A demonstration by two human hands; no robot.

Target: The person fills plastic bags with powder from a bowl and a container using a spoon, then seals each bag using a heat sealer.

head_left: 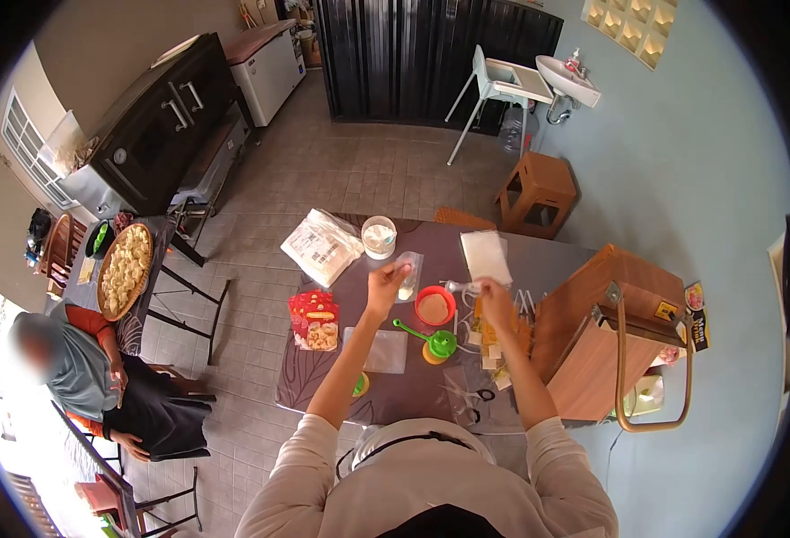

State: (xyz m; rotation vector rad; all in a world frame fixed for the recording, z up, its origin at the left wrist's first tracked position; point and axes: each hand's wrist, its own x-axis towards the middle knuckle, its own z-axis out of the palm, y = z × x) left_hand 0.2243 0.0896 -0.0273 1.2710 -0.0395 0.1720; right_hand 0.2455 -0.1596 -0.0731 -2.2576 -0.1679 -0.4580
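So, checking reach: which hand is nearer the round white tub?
Left. The left hand, pinching a clear bag, is just on the person's side of the round white tub; the right hand is farther off, past the red bowl.

Table (pixel 323 377): dark brown cloth, pale leaf pattern. Bowl (pixel 434 308): red, brown contents. Scoop (pixel 434 340): green. Packet (pixel 315 319): red and yellow. Stool (pixel 538 192): brown wood.

Seated person (pixel 81 372) at nine o'clock is partly blurred; white item (pixel 457 287) in right hand (pixel 495 303) is too small to identify.
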